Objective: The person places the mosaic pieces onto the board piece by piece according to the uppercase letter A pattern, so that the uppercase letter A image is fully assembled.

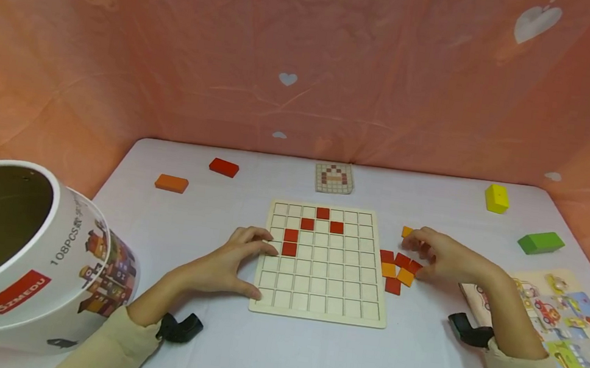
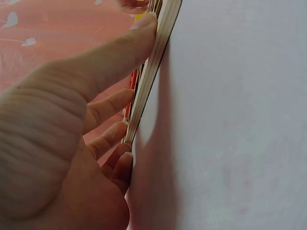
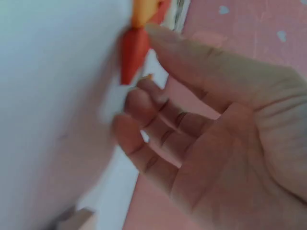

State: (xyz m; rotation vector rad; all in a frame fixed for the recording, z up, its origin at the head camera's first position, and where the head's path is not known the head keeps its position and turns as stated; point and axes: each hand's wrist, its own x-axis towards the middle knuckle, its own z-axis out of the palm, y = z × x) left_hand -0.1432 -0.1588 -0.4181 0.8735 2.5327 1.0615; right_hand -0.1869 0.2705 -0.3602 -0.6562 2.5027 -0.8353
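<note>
A pale wooden grid board (image 1: 323,289) lies mid-table with several red square tiles (image 1: 322,213) in its upper cells. At its left side, my left hand (image 1: 230,262) rests with thumb and fingertips spread along the edge; the left wrist view shows the thumb on the board's edge (image 2: 151,81). Loose red and orange tiles (image 1: 393,286) lie against the board's right side. Over these is my right hand (image 1: 443,254), fingers loosely bent. In the right wrist view its thumb is by a red tile (image 3: 134,52), with nothing visible between thumb and fingers.
A small pattern card (image 1: 334,178) lies behind the board. Red (image 1: 224,167) and orange (image 1: 171,183) blocks lie back left, yellow (image 1: 496,198) and green (image 1: 541,243) ones back right. A large white bucket (image 1: 72,242) stands left; a picture puzzle board (image 1: 574,341) lies right.
</note>
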